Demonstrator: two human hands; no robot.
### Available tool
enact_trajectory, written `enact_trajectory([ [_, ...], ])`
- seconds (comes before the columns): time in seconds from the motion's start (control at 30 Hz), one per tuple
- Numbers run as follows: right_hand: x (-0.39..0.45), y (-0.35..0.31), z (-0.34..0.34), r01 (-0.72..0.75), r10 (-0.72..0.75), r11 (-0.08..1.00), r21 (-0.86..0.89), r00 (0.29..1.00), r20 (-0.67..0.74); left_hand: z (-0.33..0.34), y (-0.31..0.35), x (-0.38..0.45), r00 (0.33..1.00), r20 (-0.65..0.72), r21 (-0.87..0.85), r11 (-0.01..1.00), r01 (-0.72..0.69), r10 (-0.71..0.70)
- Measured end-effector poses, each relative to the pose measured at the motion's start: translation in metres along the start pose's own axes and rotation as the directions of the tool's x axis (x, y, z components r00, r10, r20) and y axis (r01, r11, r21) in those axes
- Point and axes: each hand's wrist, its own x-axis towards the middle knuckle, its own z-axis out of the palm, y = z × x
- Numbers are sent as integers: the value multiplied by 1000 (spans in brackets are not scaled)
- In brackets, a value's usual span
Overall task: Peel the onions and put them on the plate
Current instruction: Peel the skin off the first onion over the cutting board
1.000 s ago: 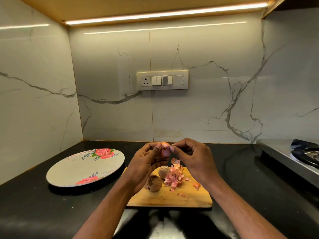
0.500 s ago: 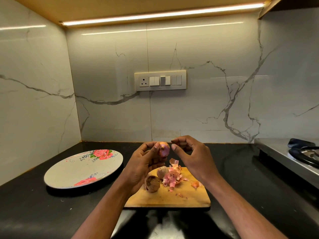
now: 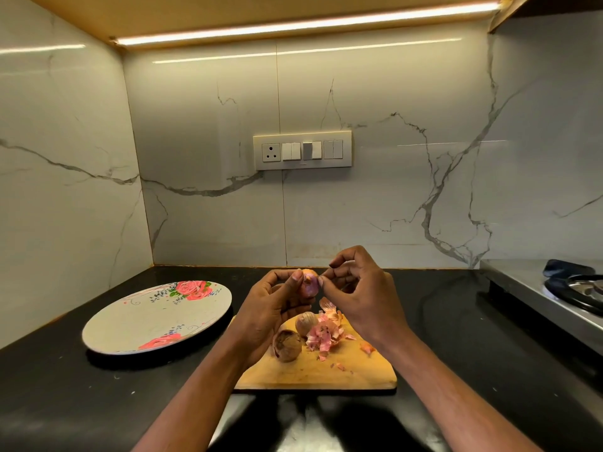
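Pink onion (image 3: 309,283) — half-peeled, glossy

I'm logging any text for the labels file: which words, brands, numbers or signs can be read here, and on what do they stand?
No text can be read in this view.
Switch panel: a small dark mark under the middle switches, too small to read.
Plate: a rose pattern only, no lettering.
Cutting board, onions and stove: no print visible.
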Motion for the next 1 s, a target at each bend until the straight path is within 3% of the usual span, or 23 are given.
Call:
enact_trajectory([
  [0.17, 3, 4, -1, -82, 83, 996, 39, 996, -36, 1, 0, -1, 999, 38, -23, 1000, 6, -5],
  [0.27, 7, 13, -7, -224, 229, 969, 105, 972, -43, 1, 1, -1, 999, 44, -41, 999, 10, -9],
  [0.33, 8, 17, -12, -376, 376, 902, 214, 926, 42, 1, 2, -1, 999, 35, -56, 998, 11, -9],
  [0.4, 8, 16, -15, -528, 487, 758, 383, 849, 204, 1, 2, -2, 1000, 24, -63, 998, 14, -12],
  [0.5, 8, 15, -15, -614, 503, 643, 457, 789, 352, 1, 2, -1, 1000, 6, -61, 998, 17, -17],
  [0.83, 6, 16, -11, -433, 378, 880, 198, 888, 260, 1, 2, -1, 999, -19, -45, 999, 27, -28],
  [1.0, 6, 17, -9, -402, 345, 894, 198, 899, 270, 0, 1, 0, 999, -14, -42, 999, 29, -30],
])
